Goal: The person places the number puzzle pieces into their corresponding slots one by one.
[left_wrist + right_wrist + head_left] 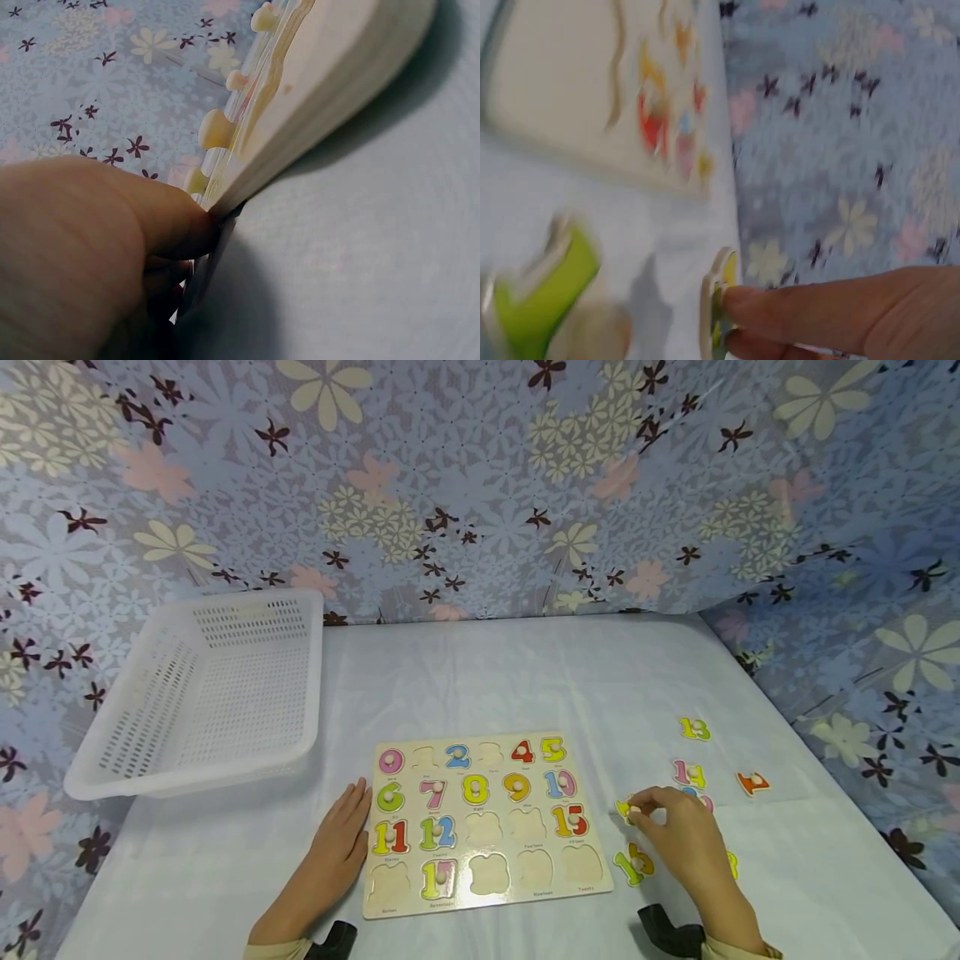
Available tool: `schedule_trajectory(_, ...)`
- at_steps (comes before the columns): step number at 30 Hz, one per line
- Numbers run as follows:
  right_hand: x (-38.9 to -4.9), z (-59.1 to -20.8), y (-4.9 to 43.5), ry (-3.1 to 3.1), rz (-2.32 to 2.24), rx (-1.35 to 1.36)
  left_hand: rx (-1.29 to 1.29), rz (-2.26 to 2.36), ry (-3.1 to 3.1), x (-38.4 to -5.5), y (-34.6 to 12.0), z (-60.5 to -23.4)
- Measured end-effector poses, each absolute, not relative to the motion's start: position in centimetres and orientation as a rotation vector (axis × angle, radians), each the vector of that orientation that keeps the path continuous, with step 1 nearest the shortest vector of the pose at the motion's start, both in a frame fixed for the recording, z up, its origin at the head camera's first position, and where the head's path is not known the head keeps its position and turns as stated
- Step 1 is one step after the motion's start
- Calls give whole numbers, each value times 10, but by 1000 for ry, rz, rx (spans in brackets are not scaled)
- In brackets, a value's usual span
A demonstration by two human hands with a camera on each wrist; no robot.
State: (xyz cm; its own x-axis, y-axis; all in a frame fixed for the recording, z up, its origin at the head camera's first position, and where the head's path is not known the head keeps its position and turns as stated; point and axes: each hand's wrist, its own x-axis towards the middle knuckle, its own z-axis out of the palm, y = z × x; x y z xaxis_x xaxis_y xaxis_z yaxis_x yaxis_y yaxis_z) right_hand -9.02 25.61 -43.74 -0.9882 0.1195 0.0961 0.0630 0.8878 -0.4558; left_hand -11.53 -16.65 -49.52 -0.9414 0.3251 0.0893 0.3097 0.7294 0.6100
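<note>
A wooden number puzzle board (504, 843) lies on the white cloth, with knobbed number pieces in many slots and several bare recesses. My left hand (330, 852) rests flat along its left edge, fingers extended; in the left wrist view the thumb (169, 217) touches that edge. Right of the board, my right hand (682, 835) pinches a small yellow and green number piece (708, 315) between thumb and fingers. Its digits are mostly covered. Just below it lies a green and orange 16 piece (627, 869).
Loose pieces lie to the right: a 13 (695, 729), a pink and green 14 (688, 772) and a red-orange piece (753, 783). Others are partly hidden behind the right hand. A white plastic basket (318, 693) stands at the back left. Floral cloth (480, 485) hangs behind the table.
</note>
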Motion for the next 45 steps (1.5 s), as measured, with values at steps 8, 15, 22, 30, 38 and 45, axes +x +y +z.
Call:
schedule_trajectory(8, -112, -430, 193, -2786, 821, 425, 517, 1032, 2895, -114, -168, -494)
schedule_trajectory(15, -123, -425, 128, -2720, 760, 920, 539, 1049, 2902, -117, -168, -495)
schedule_trajectory(22, -122, -420, 67, -2759, 692, 1203, 562, 1040, 2916, -117, -170, -495)
schedule_trajectory(30, -120, -432, 33, -2751, 624, 1349, 596, 1062, 2923, -118, -171, -496)
schedule_trajectory(38, -120, -440, 40, -2769, 628, 1275, 599, 1047, 2926, -121, -168, -495)
schedule_trajectory(45, -118, -435, 104, -2836, 697, 954, 567, 1035, 2914, -117, -169, -494)
